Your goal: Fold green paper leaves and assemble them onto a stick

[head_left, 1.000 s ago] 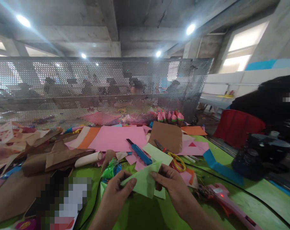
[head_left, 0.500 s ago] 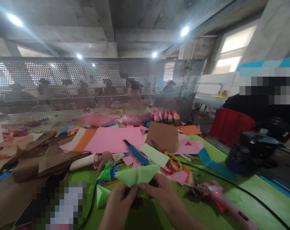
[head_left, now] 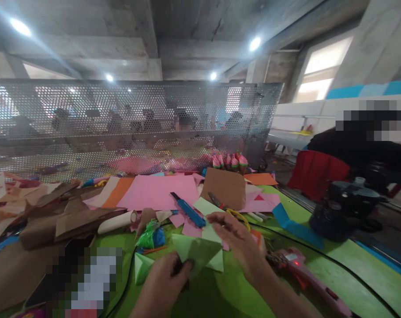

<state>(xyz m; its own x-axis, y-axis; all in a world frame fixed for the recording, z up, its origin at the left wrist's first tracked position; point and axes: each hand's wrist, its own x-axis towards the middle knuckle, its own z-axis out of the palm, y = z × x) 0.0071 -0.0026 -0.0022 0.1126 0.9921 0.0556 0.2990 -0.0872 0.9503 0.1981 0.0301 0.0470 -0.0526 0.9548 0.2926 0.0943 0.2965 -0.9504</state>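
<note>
"What has just changed?"

"The right hand [head_left: 235, 236] has let go. Its fingers are loosely spread, and I see nothing gripped in them; they're raised in front of the pale green sheet [head_left: 202, 205], just beside the blue box cutter [head_left: 189, 212]."

"And the left hand [head_left: 169, 274]?"

"Closed, thumb against fingers, pinching the near left part of the light green folded paper [head_left: 196, 249]. My judgement is that the paper now depends on that hand alone, with its right-hand point free."

"Where is the paper, exactly?"

"Between the hands, over the green table [head_left: 240, 300], well in from the right edge. Another pale green corner [head_left: 216, 261] shows under it; I can't tell whether it's the same sheet."

"How does that compare with half a second ago?"

"Then both thumbs met at its near edge and its long edge faced the far side. Now it's tilted. The right hand also hides more of the yellow-handled scissors [head_left: 241, 217]. The pink glue gun [head_left: 302, 269], toward the table's right edge, and the small green folded piece [head_left: 141, 267], left of the left hand, haven't moved."
</note>
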